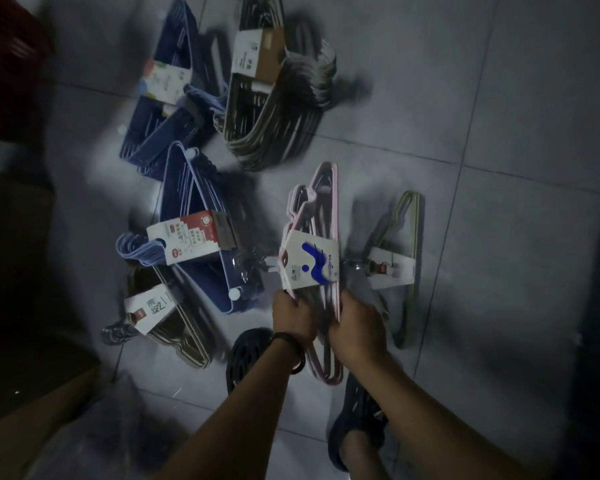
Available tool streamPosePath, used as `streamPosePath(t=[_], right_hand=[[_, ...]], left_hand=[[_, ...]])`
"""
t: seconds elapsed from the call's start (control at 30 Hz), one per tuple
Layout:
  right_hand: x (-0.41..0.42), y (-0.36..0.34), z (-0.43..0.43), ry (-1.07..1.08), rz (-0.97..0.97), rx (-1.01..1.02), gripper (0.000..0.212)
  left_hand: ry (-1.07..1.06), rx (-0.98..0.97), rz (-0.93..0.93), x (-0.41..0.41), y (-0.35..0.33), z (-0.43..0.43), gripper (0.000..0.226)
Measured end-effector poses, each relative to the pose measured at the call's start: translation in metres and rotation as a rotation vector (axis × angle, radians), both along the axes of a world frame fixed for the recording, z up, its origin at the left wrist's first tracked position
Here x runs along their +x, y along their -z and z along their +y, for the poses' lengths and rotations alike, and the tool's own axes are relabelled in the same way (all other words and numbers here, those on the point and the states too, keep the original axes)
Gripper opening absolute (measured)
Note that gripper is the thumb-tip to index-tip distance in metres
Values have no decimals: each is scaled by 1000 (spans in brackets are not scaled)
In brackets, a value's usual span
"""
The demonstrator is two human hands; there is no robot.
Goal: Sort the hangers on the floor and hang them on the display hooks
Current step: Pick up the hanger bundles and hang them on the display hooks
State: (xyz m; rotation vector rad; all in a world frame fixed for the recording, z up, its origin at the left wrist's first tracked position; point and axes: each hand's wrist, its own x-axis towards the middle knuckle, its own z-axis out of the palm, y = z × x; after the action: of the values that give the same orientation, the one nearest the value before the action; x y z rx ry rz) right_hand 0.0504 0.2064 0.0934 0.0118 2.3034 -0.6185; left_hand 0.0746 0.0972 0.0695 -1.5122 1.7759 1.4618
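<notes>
Left hand (293, 318), right hand (359, 329): fingers clamped on pink hanger bundle (321, 216). Risk: hangers slipping out of card sleeve (309, 261) when lifted.

Grey hanger bundle (284, 109) cropped at top edge, blue pack's label (191, 242) blurred — print unreadable

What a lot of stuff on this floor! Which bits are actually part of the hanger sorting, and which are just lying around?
Part of the job: pink hanger bundle, gripped by the left hand and right hand; blue hanger bundles; grey hanger bundle; yellow-green hanger bundle; brown hanger bundle.
Just lying about: cardboard box; red object, top left.
</notes>
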Motion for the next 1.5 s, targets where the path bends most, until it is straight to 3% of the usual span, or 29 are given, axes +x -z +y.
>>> streamPosePath(t=[0.17,0.3,0.4,0.53,0.6,0.7,0.77,0.87,0.97,1.0,1.07,1.13,1.17,1.27,1.33,1.37,1.43,1.5], right_hand=[[-25,-119,19,-6,-99,-159,18],[-77,-285,40,22,354,-156,36],[-125,-411,56,-264,550,-113,68],[-173,-558,80,-503,323,-13,106],[-175,-614,88,-530,220,26,109],[-155,-678,106,-417,105,-59,87],[-134,-709,121,-302,157,-127,85],[-92,-751,142,-55,283,-234,62],[-46,-781,158,230,348,-333,41],[-32,-786,163,326,372,-363,41],[-4,-792,174,545,425,-410,49],[29,-797,182,764,457,-489,44],[45,-802,184,874,485,-540,41],[93,-819,181,1185,537,-720,39],[125,-824,184,1318,582,-853,63],[131,-822,185,1376,578,-891,70],[158,-826,193,1455,587,-978,76],[184,-831,199,1477,620,-990,80]], left_hand=[[192,-52,122,-20,-130,-9,16],[466,-131,135,-49,-258,-25,22],[712,-208,142,-69,-366,-26,29],[996,-414,288,-85,-503,-12,30],[1113,-488,368,-88,-560,-4,28],[1261,-560,500,-93,-634,9,31],[1329,-570,601,-97,-672,17,30],[1447,-576,708,-105,-721,29,33],[1506,-704,847,-100,-762,42,60],[1452,-773,955,-92,-774,47,69],[1182,-819,1222,-68,-790,58,61],[900,-664,1348,-36,-792,76,47],[805,-505,1301,-25,-791,88,52],[610,166,916,-16,-794,127,106],[657,563,724,-11,-812,153,122],[720,678,712,-13,-820,163,117],[786,804,743,-4,-840,189,85],[746,918,725,10,-852,220,62]])
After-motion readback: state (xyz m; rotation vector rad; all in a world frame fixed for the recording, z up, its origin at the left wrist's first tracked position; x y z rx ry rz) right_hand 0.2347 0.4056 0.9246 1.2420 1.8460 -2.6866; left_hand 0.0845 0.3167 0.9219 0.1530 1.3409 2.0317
